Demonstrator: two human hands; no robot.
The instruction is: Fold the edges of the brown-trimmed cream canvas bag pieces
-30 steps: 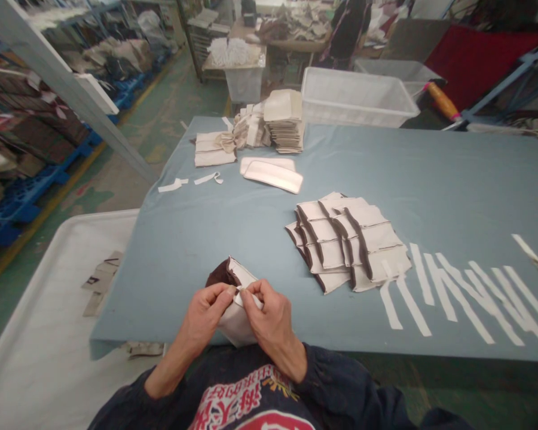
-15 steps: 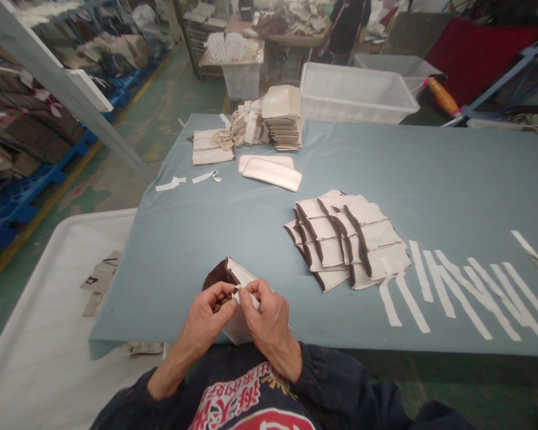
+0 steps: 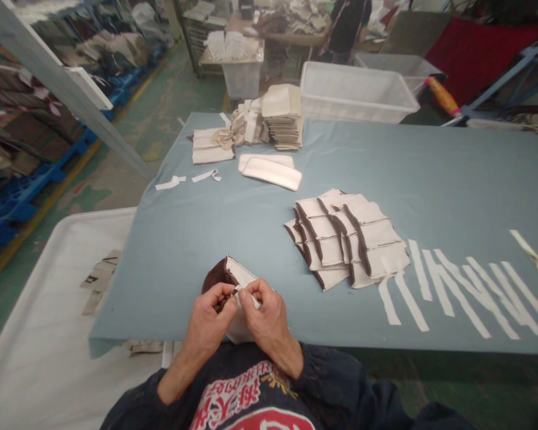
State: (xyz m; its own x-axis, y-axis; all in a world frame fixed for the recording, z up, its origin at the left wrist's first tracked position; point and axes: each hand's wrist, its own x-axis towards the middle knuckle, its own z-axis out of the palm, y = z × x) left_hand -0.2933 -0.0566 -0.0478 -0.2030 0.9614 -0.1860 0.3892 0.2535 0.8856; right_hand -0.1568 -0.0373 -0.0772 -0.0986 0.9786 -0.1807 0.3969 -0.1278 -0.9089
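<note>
At the table's front edge, a beige fabric piece (image 3: 242,272) with dark brown trim stands partly upright between my hands. My left hand (image 3: 210,316) pinches its brown edge between thumb and forefinger. Close against it, my right hand (image 3: 269,319) is closed on a small white strip (image 3: 254,300), held at the same edge. My fingers cover most of the spot where strip and fabric meet. To the right lies an overlapping pile of beige fabric pieces (image 3: 341,239) with brown edges. Several loose white strips (image 3: 464,292) are spread beside that pile.
Two pale oblong panels (image 3: 271,172) lie mid-table, in front of a stack of beige pieces (image 3: 282,116). A clear plastic bin (image 3: 358,92) stands beyond the far edge. To my left is a white cart (image 3: 63,286) holding fabric pieces. Another person (image 3: 347,30) stands in the background.
Both hands keep their pinch at the same place on the fabric. My left wrist and forearm have shifted slightly to the right; the pile and loose strips look the same.
</note>
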